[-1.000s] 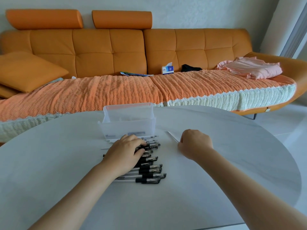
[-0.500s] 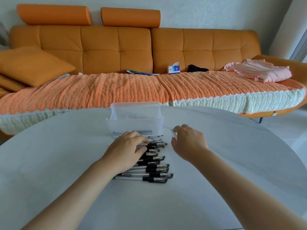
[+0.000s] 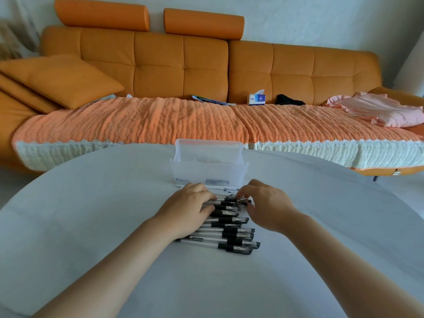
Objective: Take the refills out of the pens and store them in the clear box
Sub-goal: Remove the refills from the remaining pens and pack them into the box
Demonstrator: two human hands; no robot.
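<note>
I see a row of clear pens [image 3: 229,228] with black grips lying on the pale round surface [image 3: 91,203], just in front of the clear box [image 3: 208,168]. My left hand [image 3: 188,210] rests flat on the pens, fingers loosely spread. My right hand [image 3: 266,205] curls at the pens' far end; whether its fingertips pinch one, I cannot tell.

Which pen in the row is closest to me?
The pen at the near end of the row, the last one before the bare table. All the other pens lie beyond it, toward the clear box, and neither hand touches it.
</note>
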